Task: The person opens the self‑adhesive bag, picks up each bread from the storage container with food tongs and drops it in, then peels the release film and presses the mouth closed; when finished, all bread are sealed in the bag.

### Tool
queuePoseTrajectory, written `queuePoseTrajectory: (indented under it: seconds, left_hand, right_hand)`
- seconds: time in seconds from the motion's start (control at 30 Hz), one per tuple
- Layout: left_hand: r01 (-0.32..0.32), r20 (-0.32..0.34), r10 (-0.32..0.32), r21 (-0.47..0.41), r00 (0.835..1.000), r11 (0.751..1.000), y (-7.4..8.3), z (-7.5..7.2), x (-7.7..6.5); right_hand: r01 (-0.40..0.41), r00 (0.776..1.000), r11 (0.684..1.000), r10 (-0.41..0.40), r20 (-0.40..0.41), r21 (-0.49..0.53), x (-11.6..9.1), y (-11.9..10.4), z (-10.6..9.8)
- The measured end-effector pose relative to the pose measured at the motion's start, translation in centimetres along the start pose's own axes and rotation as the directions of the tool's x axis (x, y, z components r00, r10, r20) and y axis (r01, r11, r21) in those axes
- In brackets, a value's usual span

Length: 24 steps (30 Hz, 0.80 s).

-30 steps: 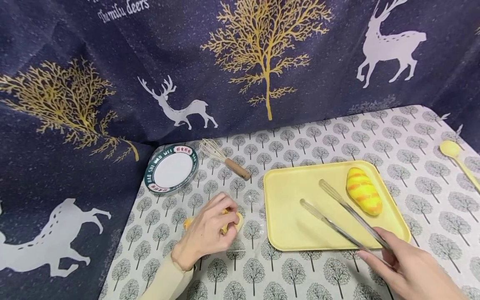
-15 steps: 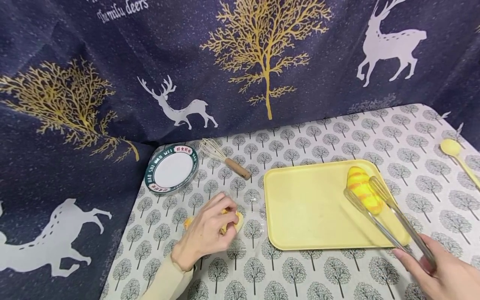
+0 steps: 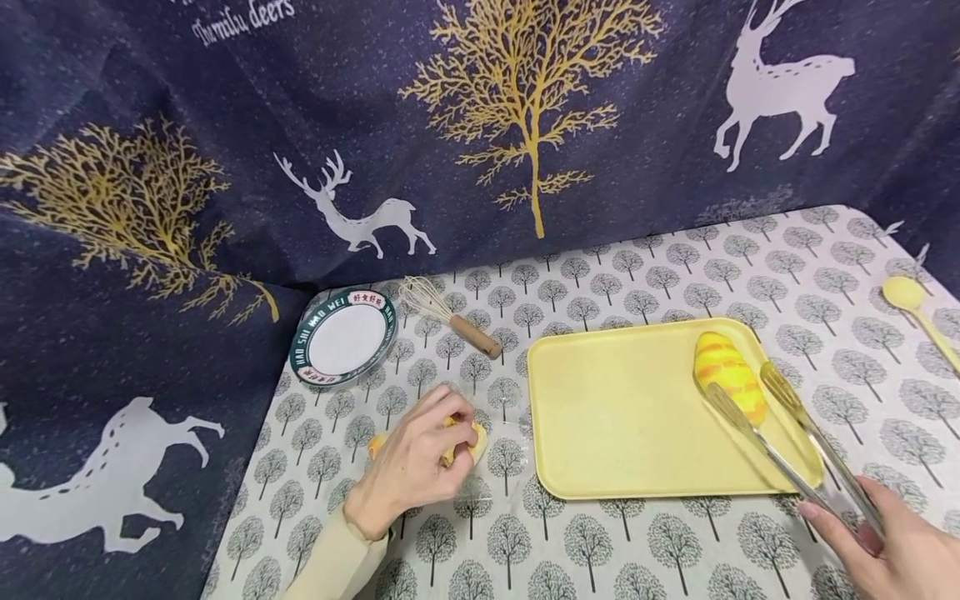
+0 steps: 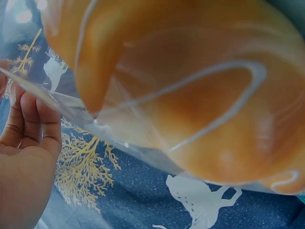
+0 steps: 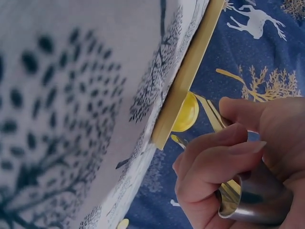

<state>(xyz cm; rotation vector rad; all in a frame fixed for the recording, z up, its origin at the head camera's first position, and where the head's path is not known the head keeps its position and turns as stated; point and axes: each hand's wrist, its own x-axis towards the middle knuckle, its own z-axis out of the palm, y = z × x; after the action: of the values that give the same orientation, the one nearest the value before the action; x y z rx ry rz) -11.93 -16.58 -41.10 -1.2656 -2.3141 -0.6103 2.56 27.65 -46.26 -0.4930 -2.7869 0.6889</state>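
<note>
My left hand [image 3: 420, 454] has curled fingers pinching a clear plastic bag [image 4: 62, 102]. Inside the bag is an orange-brown bread roll [image 4: 200, 105] with white icing lines; in the head view the hand covers most of it. With my right hand [image 3: 892, 542] I grip metal tongs [image 3: 832, 467], their arms spread. A yellow bread [image 3: 723, 371] with orange stripes lies at the right end of the yellow tray [image 3: 615, 417]. One tong tip overlaps the bread's lower left side, while the other stands off its right side. In the right wrist view the fingers wrap the tongs' bent end [image 5: 257, 200].
A green-rimmed plate [image 3: 307, 333] is at the back left, beside a whisk [image 3: 472, 333] with a wooden handle. Far right lies a yellow spoon [image 3: 903, 296]. A dark curtain [image 3: 600, 192] with deer and trees hangs behind the table.
My right hand has carried the tongs rightward, from over the tray's middle to either side of the striped bread. The left hand stays in place.
</note>
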Motion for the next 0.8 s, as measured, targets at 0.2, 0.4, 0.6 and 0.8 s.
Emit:
queuePoseTrajectory:
  seconds: [0.2,0.4,0.6,0.8]
  left_hand:
    - [0.013,0.008,-0.013,-0.008,1.0,1.0,-0.1,0.0,0.0]
    - [0.01,0.004,-0.01,-0.009,1.0,1.0,-0.2,0.0,-0.1]
    - [0.014,0.005,-0.014,-0.003,1.0,1.0,-0.2,0.0,-0.1]
    - [0.021,0.01,-0.021,-0.005,1.0,1.0,-0.2,0.0,0.0]
  right_hand:
    - [-0.009,0.998,0.999,0.011,0.058,-0.043,0.4,0.1,-0.2]
    - [0.016,0.997,0.999,-0.012,0.08,-0.05,0.9,0.9,0.0]
    - [0.049,0.988,0.996,-0.038,0.146,-0.071,1.5,1.4,0.1]
    - [0.079,0.985,0.993,-0.064,0.158,-0.088,1.8,1.3,-0.1]
